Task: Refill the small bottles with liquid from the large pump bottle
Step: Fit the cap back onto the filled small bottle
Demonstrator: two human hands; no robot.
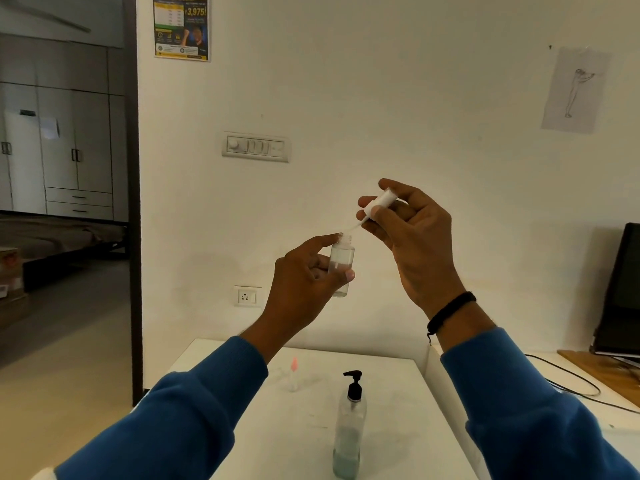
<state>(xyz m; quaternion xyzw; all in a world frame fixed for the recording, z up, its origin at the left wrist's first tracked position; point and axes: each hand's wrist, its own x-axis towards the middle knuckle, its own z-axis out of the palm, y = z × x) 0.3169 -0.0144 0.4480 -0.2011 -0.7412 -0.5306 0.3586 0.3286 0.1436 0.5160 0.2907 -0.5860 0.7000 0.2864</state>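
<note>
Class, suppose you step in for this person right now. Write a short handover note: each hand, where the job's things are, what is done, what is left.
Left hand: grips the small clear bottle upright in the air, neck open, liquid showing inside.
Right hand: holds the white spray cap, its thin tube angled down, the tip at the bottle's mouth.
Large pump bottle: stands on the white table, partly full, pump on.
Second small bottle with a pink tip: stands further back on the table.
Done: cap is off the held bottle.
Left: I cannot tell whether this bottle has been filled; the cap is not yet on; check the pink-tipped one.
</note>
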